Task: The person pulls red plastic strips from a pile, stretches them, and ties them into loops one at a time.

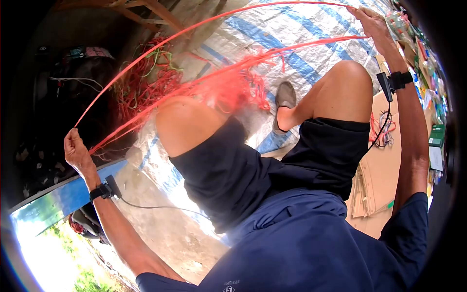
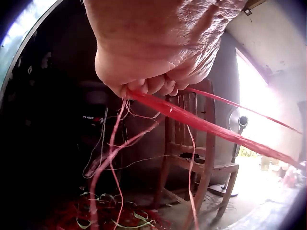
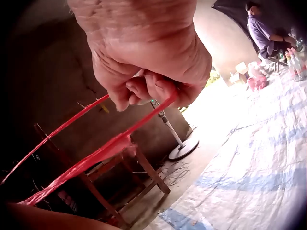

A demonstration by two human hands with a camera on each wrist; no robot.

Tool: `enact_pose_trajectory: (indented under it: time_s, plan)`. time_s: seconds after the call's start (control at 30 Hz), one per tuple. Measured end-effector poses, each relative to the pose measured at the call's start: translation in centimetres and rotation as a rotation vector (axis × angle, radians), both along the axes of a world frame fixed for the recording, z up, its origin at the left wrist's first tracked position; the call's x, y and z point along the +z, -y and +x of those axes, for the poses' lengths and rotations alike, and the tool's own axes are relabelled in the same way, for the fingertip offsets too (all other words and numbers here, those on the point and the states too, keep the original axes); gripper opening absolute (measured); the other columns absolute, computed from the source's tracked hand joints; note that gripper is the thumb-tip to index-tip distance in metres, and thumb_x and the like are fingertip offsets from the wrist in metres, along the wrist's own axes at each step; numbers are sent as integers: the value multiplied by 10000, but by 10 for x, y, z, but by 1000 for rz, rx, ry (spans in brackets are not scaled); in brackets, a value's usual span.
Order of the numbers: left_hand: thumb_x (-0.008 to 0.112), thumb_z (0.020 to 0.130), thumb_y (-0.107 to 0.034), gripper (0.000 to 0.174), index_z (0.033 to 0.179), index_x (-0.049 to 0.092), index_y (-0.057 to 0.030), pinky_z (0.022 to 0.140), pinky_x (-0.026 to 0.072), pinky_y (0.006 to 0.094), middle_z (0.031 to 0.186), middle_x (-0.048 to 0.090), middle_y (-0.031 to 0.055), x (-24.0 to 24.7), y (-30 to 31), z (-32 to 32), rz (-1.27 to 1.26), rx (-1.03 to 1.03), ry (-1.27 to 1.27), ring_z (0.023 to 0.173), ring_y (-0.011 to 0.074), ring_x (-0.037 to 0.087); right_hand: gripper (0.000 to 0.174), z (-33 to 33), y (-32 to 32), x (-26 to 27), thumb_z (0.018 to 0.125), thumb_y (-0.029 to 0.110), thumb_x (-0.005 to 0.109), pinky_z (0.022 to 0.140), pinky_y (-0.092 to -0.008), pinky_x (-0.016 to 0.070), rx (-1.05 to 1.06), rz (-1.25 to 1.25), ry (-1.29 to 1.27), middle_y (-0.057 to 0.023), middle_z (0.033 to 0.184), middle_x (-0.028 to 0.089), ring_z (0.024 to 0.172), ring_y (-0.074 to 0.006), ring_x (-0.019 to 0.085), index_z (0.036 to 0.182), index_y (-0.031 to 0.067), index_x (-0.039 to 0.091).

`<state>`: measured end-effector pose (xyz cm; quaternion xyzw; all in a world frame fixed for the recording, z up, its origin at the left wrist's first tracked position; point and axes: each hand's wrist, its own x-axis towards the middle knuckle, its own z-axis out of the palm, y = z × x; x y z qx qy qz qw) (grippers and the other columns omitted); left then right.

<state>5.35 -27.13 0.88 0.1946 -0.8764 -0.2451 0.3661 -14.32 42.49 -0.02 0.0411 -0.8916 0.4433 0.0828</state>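
My left hand (image 1: 78,153), at the left of the head view, grips red plastic twine (image 2: 201,123) in curled fingers. Far across at the upper right, my right hand (image 1: 374,27) pinches the same red strands (image 3: 96,155). Two lengths stretch between the hands: a thin upper one bowed in an arc, and a lower, frayed bundle (image 1: 292,49) passing above the knees. Loose red fibres (image 1: 233,90), partly blurred, hang from the lower bundle. In the left wrist view, thin loose ends (image 2: 115,143) dangle below the fist.
A tangled heap of red and green strands (image 1: 151,73) lies on the floor ahead. A blue-striped white tarp (image 1: 306,63) spreads there. Flattened cardboard (image 1: 384,170) lies at right. A wooden chair (image 2: 206,139) stands ahead. Another person (image 3: 264,31) sits at the tarp's far side.
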Motion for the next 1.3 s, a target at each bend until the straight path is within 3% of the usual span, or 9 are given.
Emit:
enact_pose_trajectory:
  time_s: [0.2, 0.27, 0.4, 0.63, 0.93, 1.13, 1.2, 1.23, 1.3]
  plan:
    - [648, 964, -301, 292, 1057, 705, -31, 594, 393, 179, 785, 620, -49, 2, -3, -2, -31, -4, -1, 678, 27, 488, 340, -44, -74, -63, 972, 362, 616, 485, -221, 215, 176, -129, 66, 82, 576, 318, 503, -24, 263, 718, 150, 540]
    - [641, 968, -300, 284, 1041, 696, -31, 547, 341, 182, 726, 554, -62, 0, -11, -3, 40, 2, 3, 629, 17, 440, 316, -47, -74, -69, 994, 382, 576, 497, -216, 228, 78, -777, 401, 91, 574, 310, 489, -29, 265, 787, 146, 546]
    - [627, 978, -300, 267, 1000, 668, -38, 458, 184, 200, 623, 361, -91, -12, -34, -7, 236, -19, -53, 525, -3, 288, 375, -38, -74, -77, 963, 444, 603, 515, -238, 293, 255, -751, 482, 70, 571, 399, 518, -44, 340, 832, 92, 616]
    - [596, 993, -299, 232, 1027, 604, -69, 428, 216, 189, 615, 366, -75, -14, -65, -15, 560, -96, -96, 492, 4, 277, 475, -5, -65, -91, 987, 556, 488, 523, -251, 283, 122, -526, 477, 94, 547, 287, 488, -63, 255, 815, 121, 571]
    - [574, 1004, -277, 219, 1035, 582, -60, 477, 288, 200, 656, 391, -38, -8, -76, -35, 669, -123, -164, 537, 31, 326, 492, -5, -50, -85, 998, 556, 459, 499, -217, 235, 164, -739, 464, 94, 550, 275, 485, -44, 238, 813, 108, 546]
    - [553, 1012, -287, 231, 994, 512, -61, 526, 281, 257, 660, 303, -28, -46, -64, 57, 911, -154, -284, 573, 82, 289, 465, 27, -54, -47, 1027, 499, 413, 537, -237, 232, 337, -655, 388, 74, 599, 239, 528, -58, 227, 791, 106, 492]
    - [550, 1014, -280, 225, 994, 508, -60, 534, 284, 261, 662, 291, -26, -58, -77, 71, 980, -50, -310, 572, 83, 278, 179, 61, -20, -25, 987, 207, 553, 524, -219, 380, 181, -5, -178, 47, 612, 443, 554, -65, 446, 891, 63, 601]
    - [550, 1014, -280, 225, 994, 508, -60, 534, 284, 261, 662, 291, -26, -61, -78, 75, 977, -39, -314, 572, 83, 278, 460, 27, -38, -28, 1034, 487, 405, 549, -242, 227, 530, -639, 223, 60, 613, 233, 546, -63, 220, 787, 104, 471]
    - [549, 1015, -267, 215, 977, 511, -59, 538, 287, 263, 661, 285, -24, -65, -75, 75, 1046, -13, -279, 567, 85, 269, 457, 30, -36, -32, 1039, 479, 396, 555, -245, 228, 444, -609, 245, 55, 617, 232, 551, -65, 217, 784, 107, 462]
